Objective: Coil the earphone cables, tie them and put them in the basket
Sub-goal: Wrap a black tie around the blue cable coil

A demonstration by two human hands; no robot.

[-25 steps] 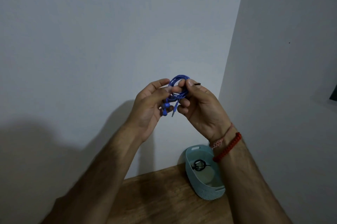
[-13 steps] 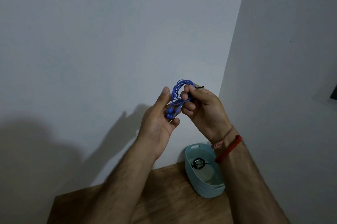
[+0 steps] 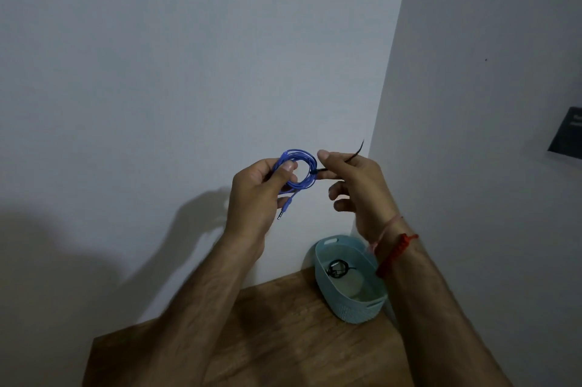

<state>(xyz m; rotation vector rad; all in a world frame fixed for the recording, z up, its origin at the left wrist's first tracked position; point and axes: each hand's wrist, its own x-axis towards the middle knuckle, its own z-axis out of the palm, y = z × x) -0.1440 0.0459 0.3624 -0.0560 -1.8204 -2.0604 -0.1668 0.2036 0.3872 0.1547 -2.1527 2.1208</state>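
Note:
A blue earphone cable (image 3: 307, 177) is wound into a small coil held up in front of the wall, its jack plug hanging below. My left hand (image 3: 256, 194) grips the coil's left side between thumb and fingers. A thin black tie (image 3: 357, 152) wraps the coil's right side; my right hand (image 3: 352, 180) pinches it, and its free end sticks up past my fingers. Below, a light blue basket (image 3: 356, 311) stands on the wooden table (image 3: 283, 339) and holds a coiled black earphone cable (image 3: 337, 269).
The table stands in a corner between two pale walls. A dark plate (image 3: 567, 134) hangs on the right wall. My right wrist wears a red bracelet (image 3: 396, 254) above the basket.
My hands have drawn apart: the coil now hangs open in my left hand, and my right hand has pulled the black tie out to the right.

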